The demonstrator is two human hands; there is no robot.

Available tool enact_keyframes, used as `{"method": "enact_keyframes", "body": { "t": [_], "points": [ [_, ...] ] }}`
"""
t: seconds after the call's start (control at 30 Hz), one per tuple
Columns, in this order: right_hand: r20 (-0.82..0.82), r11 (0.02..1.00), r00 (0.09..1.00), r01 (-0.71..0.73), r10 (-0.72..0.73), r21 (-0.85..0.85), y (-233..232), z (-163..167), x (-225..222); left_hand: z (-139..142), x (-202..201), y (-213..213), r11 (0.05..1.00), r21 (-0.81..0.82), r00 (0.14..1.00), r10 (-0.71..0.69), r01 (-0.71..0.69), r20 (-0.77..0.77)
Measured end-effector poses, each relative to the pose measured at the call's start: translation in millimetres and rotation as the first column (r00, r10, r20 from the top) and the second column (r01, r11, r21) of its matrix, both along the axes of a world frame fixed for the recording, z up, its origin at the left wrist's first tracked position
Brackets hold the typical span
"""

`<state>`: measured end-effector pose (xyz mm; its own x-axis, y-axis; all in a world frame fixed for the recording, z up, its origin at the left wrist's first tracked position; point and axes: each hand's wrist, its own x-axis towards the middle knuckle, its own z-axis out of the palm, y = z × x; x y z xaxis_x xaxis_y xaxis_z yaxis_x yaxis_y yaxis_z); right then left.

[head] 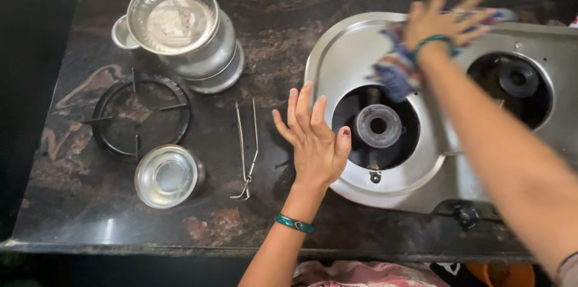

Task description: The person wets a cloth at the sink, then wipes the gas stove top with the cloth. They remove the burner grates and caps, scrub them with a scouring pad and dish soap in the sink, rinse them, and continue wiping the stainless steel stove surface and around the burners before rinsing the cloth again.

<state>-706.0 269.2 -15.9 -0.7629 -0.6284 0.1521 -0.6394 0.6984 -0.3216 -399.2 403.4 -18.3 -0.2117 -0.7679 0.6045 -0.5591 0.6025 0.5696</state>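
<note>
**Bright Overhead Light, One Blurred Hand**

Even light is falling from above, glaring off the steel stove top [349, 52]. Above its burner, the right hand [445, 19] is smearing with motion blur. Far left of the stove, the frame is darkening and curving.
</note>
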Motion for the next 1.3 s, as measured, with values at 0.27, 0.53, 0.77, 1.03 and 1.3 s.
{"method": "enact_keyframes", "body": {
  "t": [0.27,0.53,0.77,1.03,1.3],
  "points": [
    [-0.158,0.787,0.772,-0.613,0.615,0.071,19,-19,213,-18,15,-1,0.993,-0.094,0.939,-0.099,0.072,-0.329],
    [-0.153,0.518,0.510,-0.855,0.846,0.013,41,-17,152,-9,24,4,0.963,-0.228,0.988,-0.152,0.142,-0.028],
    [-0.082,0.657,0.652,-0.745,0.754,0.112,79,1,27,12,16,19,0.949,-0.211,0.953,-0.178,0.233,0.247],
    [-0.080,0.799,0.807,-0.557,0.585,0.225,233,22,97,14,-11,55,0.953,-0.007,0.953,-0.302,0.303,0.009],
    [-0.080,0.821,0.817,-0.569,0.571,0.047,332,34,23,11,-37,72,0.898,0.027,0.886,-0.438,0.439,0.151]
  ]
}}
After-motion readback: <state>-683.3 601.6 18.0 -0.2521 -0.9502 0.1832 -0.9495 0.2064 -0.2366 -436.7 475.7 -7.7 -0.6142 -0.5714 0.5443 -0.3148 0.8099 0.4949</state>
